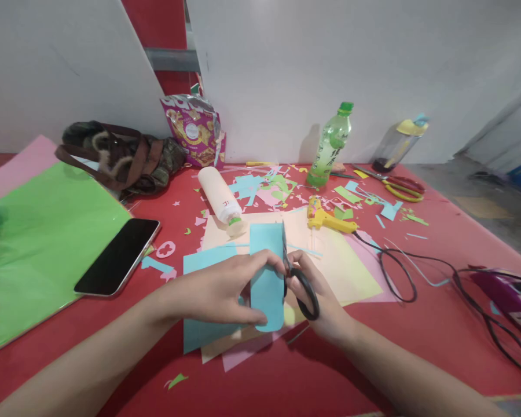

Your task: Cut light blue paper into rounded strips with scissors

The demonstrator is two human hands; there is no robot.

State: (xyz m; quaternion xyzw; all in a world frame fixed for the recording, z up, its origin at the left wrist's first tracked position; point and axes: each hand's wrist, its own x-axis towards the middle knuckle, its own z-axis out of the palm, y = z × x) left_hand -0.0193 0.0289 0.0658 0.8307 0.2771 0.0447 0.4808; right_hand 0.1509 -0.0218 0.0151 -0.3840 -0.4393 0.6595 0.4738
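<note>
My left hand (230, 286) grips a light-blue strip of paper (267, 295), thumb near its lower end and fingers across its middle. The strip's lower corners look rounded, its upper end square. My right hand (315, 289) holds black-handled scissors (306, 295), their blades pointing away from me along the strip's right edge. How far the blades are apart is hard to make out. Below both hands lie overlapping sheets of coloured paper (345, 272), with a blue sheet (208, 336) at the left.
A yellow glue gun (327, 220) and its black cable lie to the right. Around stand a white bottle (219, 197) lying tilted, a green bottle (330, 145), a tumbler (399, 145) and a snack bag (195, 130). A phone (117, 258) rests at left; paper scraps (260, 188) litter the red table.
</note>
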